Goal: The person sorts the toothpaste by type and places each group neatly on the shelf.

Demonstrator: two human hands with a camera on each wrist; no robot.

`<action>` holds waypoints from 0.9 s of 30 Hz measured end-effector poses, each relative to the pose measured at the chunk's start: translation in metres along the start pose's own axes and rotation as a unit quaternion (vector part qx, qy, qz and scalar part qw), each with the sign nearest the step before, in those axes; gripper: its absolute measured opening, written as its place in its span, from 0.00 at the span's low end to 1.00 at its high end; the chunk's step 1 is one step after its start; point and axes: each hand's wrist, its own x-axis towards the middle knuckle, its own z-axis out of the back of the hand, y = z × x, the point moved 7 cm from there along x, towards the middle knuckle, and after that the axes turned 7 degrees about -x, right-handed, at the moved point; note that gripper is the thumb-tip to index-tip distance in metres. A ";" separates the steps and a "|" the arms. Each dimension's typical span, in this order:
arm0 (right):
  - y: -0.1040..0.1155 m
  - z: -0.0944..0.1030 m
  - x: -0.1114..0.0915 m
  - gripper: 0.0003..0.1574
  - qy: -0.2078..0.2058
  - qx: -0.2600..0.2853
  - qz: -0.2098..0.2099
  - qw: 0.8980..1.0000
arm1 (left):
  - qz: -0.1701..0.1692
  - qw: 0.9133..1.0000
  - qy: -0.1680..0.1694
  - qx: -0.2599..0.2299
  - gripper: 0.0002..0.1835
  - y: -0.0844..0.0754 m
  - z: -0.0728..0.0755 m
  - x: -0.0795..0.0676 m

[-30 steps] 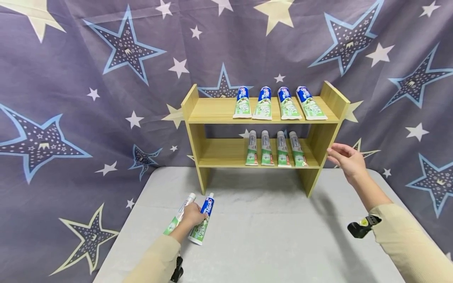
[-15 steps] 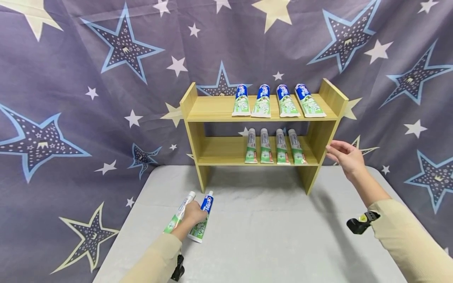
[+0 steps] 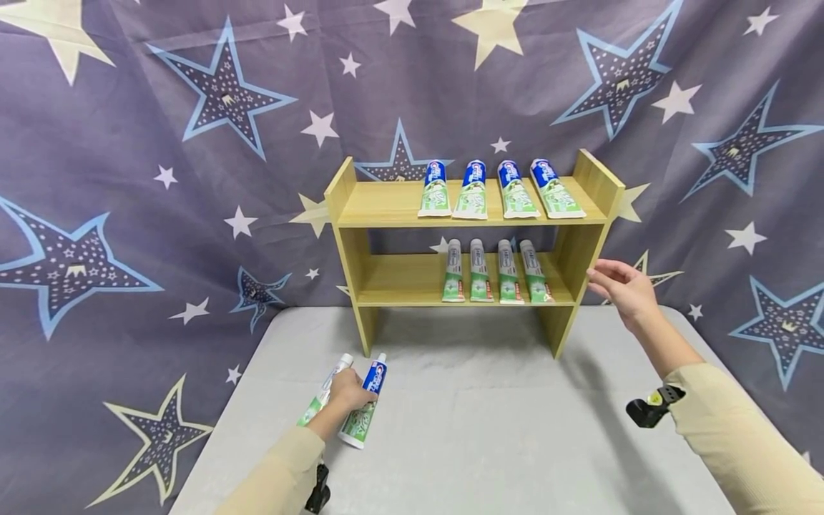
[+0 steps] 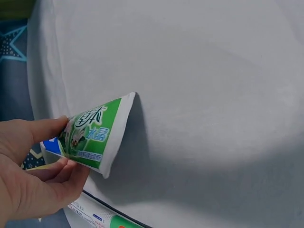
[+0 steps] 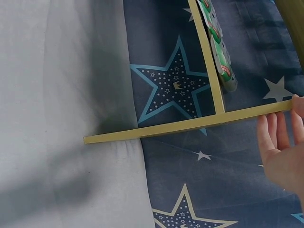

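In the head view, my left hand [image 3: 348, 390] pinches a blue-and-green toothpaste tube [image 3: 360, 428], cap pointing toward the shelf. The left wrist view shows thumb above and fingers below the tube [image 4: 92, 137], its flat white crimped end outward and angled over the table. A white-and-green toothpaste tube [image 3: 314, 408] lies just left of that hand, partly hidden by it. At the right, my right hand [image 3: 632, 295] touches the side panel of the wooden two-tier shelf [image 3: 399, 279]. In the right wrist view its fairly straight fingers [image 5: 281, 130] meet the panel's outer face, thumb at its edge.
Several blue-and-green tubes [image 3: 473, 189] lie in a row on the upper tier, right of centre. Several grey-and-green tubes [image 3: 479, 270] line the lower tier. The shelf stands toward the back of the pale table [image 3: 463, 429], before a star-patterned curtain [image 3: 116, 143].
Both hands keep their places, the left on the blue-and-green toothpaste tube and the right at the shelf panel. The head view shifts slightly.
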 end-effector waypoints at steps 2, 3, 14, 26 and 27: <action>-0.001 0.000 0.000 0.17 0.000 -0.001 0.001 1.000 | 0.003 1.000 0.003 -0.010 0.16 0.001 0.002 -0.001; -0.001 0.000 0.000 0.17 0.000 -0.001 0.000 1.000 | 0.008 1.000 0.007 -0.018 0.16 0.001 0.003 -0.002; 0.000 0.001 0.000 0.13 -0.009 -0.024 -0.005 1.000 | 0.137 0.970 0.073 -0.190 0.16 0.017 -0.007 -0.003; 0.002 -0.002 -0.002 0.13 -0.005 -0.011 -0.008 1.000 | 0.165 0.938 0.115 -0.283 0.24 0.002 -0.010 -0.009; 0.002 -0.001 -0.002 0.14 -0.007 -0.016 -0.009 1.000 | 0.163 0.936 0.119 -0.289 0.25 0.001 -0.011 -0.008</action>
